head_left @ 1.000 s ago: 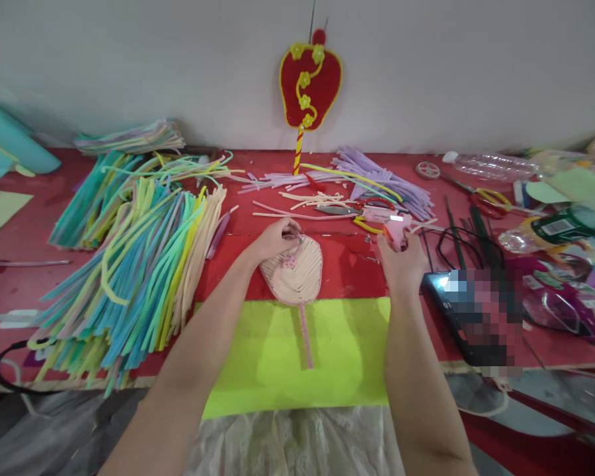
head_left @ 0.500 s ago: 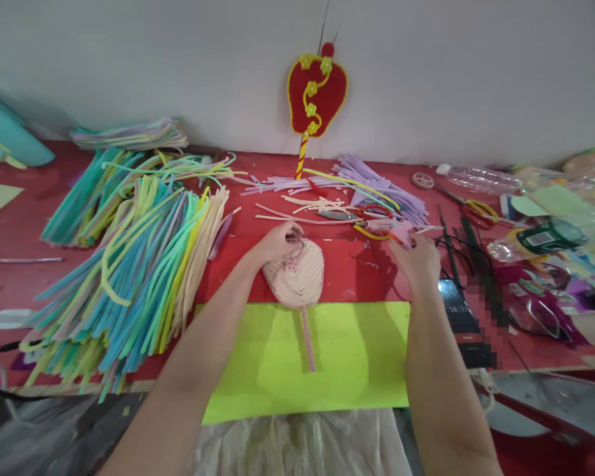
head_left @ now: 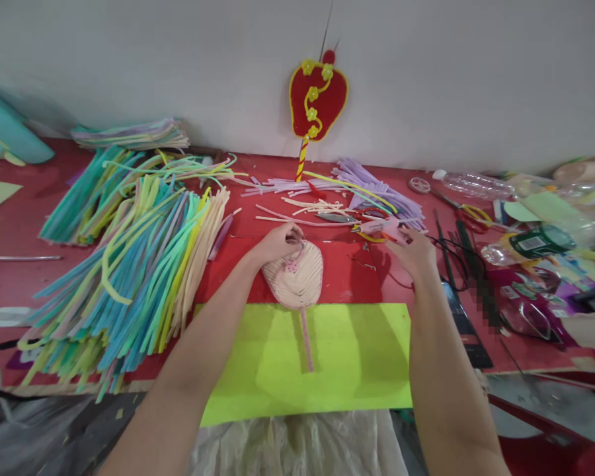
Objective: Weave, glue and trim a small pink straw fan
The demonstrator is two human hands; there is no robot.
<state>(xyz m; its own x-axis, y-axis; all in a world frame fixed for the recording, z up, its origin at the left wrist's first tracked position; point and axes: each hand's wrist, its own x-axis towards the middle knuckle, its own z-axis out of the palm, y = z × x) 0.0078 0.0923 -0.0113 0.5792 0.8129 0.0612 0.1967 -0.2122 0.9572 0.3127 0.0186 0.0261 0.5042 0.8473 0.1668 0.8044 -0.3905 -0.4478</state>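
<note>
My left hand (head_left: 280,242) is closed in a pinch over the upper part of a beige fan (head_left: 305,281) made of pipe cleaners. A small pink curled piece (head_left: 291,266) lies on the fan's face just under those fingers; what the fingertips pinch is partly hidden. The fan's pink stick handle (head_left: 306,340) points toward me over a lime-green sheet (head_left: 361,367). To the right, my right hand (head_left: 416,253) is closed around a pink glue gun (head_left: 379,227), its nozzle pointing left. Scissors with red and yellow handles (head_left: 371,213) lie just behind the glue gun.
Bundled coloured pipe cleaners (head_left: 143,264) cover the left side. Purple pipe cleaners (head_left: 371,188) lie at the back. A red fan with yellow flowers (head_left: 318,99) stands against the wall. Plastic bottles (head_left: 528,244), more scissors (head_left: 469,211) and a phone (head_left: 460,317) are on the right.
My right hand has shifted slightly left with the glue gun, whose body now shows more clearly. My left hand stays at the fan. The view has tilted a little.
</note>
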